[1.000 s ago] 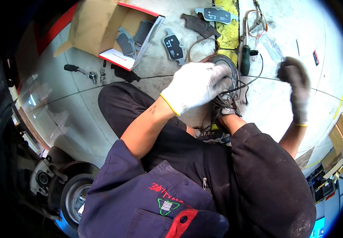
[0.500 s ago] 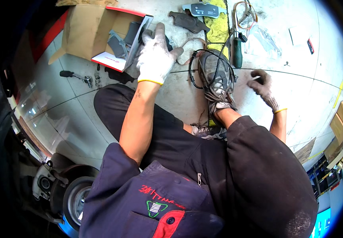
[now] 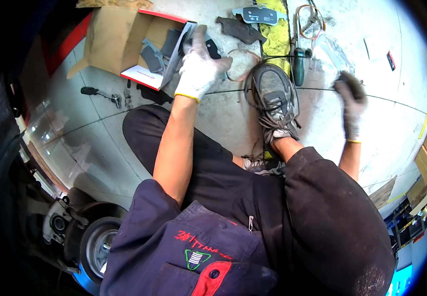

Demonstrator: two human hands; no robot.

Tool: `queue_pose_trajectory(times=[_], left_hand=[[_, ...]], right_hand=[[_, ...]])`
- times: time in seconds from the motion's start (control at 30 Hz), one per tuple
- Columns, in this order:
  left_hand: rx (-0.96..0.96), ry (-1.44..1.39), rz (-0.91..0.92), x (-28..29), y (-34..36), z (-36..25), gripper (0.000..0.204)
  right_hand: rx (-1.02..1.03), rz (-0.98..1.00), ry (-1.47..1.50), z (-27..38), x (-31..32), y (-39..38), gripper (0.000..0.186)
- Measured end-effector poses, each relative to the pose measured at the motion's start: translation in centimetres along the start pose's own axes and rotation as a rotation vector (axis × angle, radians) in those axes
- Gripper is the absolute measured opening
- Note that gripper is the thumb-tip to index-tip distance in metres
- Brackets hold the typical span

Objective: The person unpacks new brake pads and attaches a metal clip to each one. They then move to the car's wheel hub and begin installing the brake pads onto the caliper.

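Observation:
My left hand (image 3: pixel 198 66), in a white glove with grimy fingertips, is open at the right edge of the red-and-white cardboard box (image 3: pixel 129 44), over a dark brake pad (image 3: pixel 212 48) that it partly hides. My right hand (image 3: pixel 351 101), in a soiled glove, is motion-blurred over the floor to the right of my grey shoe (image 3: pixel 276 98); its fingers are unclear. A black cable (image 3: pixel 250 91) and loose laces lie around the shoe. A green-handled screwdriver (image 3: pixel 298 69) lies just beyond it.
Grey pads (image 3: pixel 154 56) are inside the box; others (image 3: pixel 257 15) lie beyond it on the tiled floor (image 3: pixel 90 138). A ratchet (image 3: pixel 102 96) lies left, a plastic bag (image 3: pixel 329 52) right. A brake disc and hub (image 3: pixel 97 241) stand at lower left, cardboard (image 3: pixel 426 163) at right.
My left hand has moved from over the shoe up-left to the box's edge. The cable no longer loops high over the shoe. My right hand swung down-left, then back up-right.

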State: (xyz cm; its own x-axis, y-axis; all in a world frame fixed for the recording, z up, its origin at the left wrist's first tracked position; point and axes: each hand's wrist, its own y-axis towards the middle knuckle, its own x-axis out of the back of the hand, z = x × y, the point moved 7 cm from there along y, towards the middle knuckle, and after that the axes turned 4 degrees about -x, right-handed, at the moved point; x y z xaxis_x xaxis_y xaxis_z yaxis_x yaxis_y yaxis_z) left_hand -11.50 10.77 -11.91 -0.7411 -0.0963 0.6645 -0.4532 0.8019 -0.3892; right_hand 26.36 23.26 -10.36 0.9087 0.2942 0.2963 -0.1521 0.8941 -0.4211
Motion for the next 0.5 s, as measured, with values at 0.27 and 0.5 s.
queue_pose_trajectory(times=[0.27, 0.5], left_hand=[[-0.027, -1.194, 0.399, -0.9, -0.8, -3.3, 0.08], [-0.073, -1.772, 0.62, -0.8, -2.8, -7.5, 0.085]], right_hand=[[0.489, -0.575, -0.256, 7.7, 18.5, 0.4, 0.028], [0.406, -0.335, 0.111, 12.3, 12.8, -0.1, 0.03]])
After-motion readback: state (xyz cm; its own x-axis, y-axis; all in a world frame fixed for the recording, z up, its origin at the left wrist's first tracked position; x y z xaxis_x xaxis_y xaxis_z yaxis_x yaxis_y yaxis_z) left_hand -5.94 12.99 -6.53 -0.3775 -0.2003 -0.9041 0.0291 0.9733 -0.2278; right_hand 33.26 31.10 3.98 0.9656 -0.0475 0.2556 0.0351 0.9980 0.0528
